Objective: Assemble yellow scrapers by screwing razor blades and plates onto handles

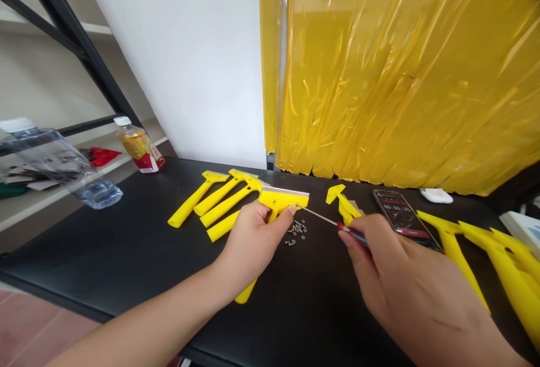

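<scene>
My left hand (253, 232) is closed round a yellow scraper (283, 200), its blade edge up and its handle slanting down toward me under my palm. In my right hand (396, 265) is a screwdriver (320, 216) with a red and dark handle. Its thin shaft points left, and the tip meets the scraper's head near my left thumb. Whether the tip sits in a screw is too small to tell. Small screws and nuts (298, 231) lie scattered on the black table (295, 310) just beyond my hands.
Several yellow scrapers (223, 201) lie at left; yellow head pieces (343, 204) lie behind my right hand. More yellow handles (498, 249) are at right, near a phone (400, 212) and a white case (436, 195). Two bottles (139, 144) stand or lean at far left. A yellow plastic curtain (379, 74) hangs behind.
</scene>
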### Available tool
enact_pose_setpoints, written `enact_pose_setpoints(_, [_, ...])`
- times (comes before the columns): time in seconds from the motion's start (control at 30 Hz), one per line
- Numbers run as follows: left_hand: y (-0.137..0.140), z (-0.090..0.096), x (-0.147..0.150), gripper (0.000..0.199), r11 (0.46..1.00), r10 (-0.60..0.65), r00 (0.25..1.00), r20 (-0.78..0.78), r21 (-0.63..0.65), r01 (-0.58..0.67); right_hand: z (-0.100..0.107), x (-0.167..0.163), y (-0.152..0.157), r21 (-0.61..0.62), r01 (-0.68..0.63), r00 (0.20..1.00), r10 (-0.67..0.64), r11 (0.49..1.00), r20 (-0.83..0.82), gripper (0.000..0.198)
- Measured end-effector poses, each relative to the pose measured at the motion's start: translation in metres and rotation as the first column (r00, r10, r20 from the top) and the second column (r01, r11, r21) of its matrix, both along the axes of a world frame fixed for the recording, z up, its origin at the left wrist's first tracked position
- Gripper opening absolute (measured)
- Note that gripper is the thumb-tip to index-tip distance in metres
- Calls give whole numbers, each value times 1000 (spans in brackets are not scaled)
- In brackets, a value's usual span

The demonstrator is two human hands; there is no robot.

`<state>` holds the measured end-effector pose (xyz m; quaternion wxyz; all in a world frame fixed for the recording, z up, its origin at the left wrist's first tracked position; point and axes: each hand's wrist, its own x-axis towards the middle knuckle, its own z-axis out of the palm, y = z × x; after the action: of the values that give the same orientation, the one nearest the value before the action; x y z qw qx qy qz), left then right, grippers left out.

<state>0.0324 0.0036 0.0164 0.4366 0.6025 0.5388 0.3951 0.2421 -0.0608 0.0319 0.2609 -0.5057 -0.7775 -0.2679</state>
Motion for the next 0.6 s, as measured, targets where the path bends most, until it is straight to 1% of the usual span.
enact_pose_setpoints(0.13, [0, 0, 0, 54, 1000, 6, 1000, -13, -8, -6, -1, 0, 1, 13, 3, 1000, -3, 1000, 0, 26])
enact_pose_setpoints(0.33, [1, 0, 0, 55, 1000, 2, 1000, -12, 12, -2, -4, 1, 0, -15, 14, 1000, -14, 1000, 11, 30])
enact_pose_setpoints(0.6, [1, -1, 0, 55, 1000, 3, 1000, -30, 9, -3, -4, 3, 1, -29, 0, 1000, -1, 1000, -27, 29])
